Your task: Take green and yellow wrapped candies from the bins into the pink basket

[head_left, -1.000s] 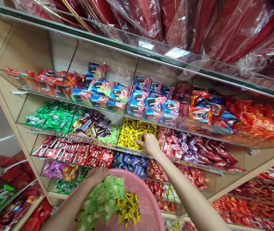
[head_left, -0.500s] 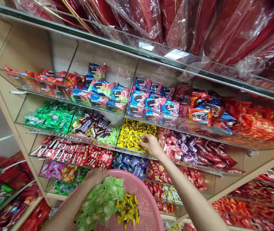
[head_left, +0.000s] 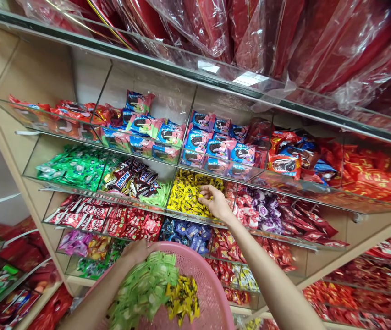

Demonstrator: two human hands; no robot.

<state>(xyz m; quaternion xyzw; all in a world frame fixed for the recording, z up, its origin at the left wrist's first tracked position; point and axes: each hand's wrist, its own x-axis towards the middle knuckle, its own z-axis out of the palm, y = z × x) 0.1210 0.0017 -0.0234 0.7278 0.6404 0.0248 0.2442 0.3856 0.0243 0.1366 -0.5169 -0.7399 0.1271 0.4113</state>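
My left hand (head_left: pixel 136 252) grips the rim of a pink basket (head_left: pixel 216 286) at the bottom of the view. Inside the basket lie green packets (head_left: pixel 147 284) at the left and a smaller heap of yellow candies (head_left: pixel 184 298) beside them. Over a shelf compartment of yellow-wrapped candies (head_left: pixel 186 192), my right hand (head_left: pixel 214 200) is at the right side of the pile, fingers apart and bent toward it. Nothing shows between its fingers.
Chocolate bars (head_left: pixel 136 178) and green candies (head_left: pixel 74 167) fill compartments to the left, purple candies (head_left: pixel 267 211) to the right. A glass shelf edge (head_left: pixel 167 78) runs above, with clear dividers and lips around the compartments. Red wrapped bundles (head_left: pixel 267 36) stand on top.
My right hand has shifted slightly right, and its fingers have spread from a near pinch. My left hand and the basket have hardly moved.
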